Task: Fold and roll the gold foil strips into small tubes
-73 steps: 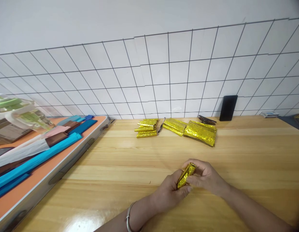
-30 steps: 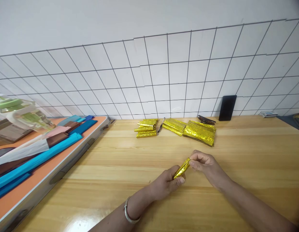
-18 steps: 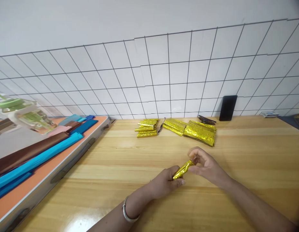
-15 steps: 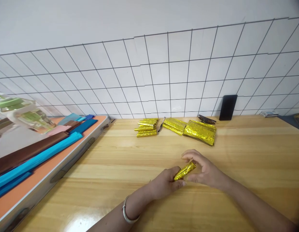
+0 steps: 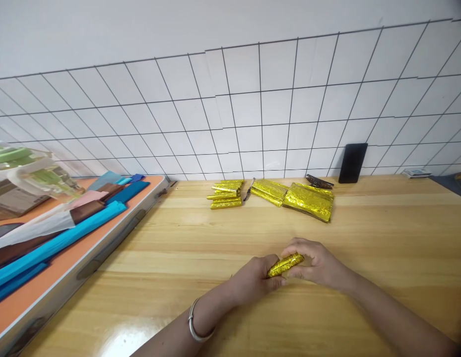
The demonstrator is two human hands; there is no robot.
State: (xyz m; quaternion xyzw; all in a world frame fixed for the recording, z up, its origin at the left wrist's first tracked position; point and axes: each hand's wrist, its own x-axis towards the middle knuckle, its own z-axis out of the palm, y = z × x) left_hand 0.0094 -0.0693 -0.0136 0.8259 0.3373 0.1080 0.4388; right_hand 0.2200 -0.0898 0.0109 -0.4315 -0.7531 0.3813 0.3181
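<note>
A narrow folded strip of gold foil (image 5: 285,265) lies low over the wooden table (image 5: 170,248) between both hands. My left hand (image 5: 254,280), with a metal bangle on its wrist, pinches the strip's near end. My right hand (image 5: 316,263) curls its fingers round the far end. Farther back lies a small pile of folded gold strips (image 5: 225,194), with flat gold foil sheets (image 5: 308,201) to its right.
An orange board (image 5: 62,258) on the left carries blue, brown and pink paper rolls (image 5: 59,238) and a green-lidded clear container (image 5: 32,173). A pen (image 5: 248,189), a dark clip (image 5: 318,181) and a black phone (image 5: 352,162) stand near the wire grid on the wall.
The strip has been lowered from a raised tilt to nearly flat, and my right hand's fingers have closed over its far end. The view has tipped slightly.
</note>
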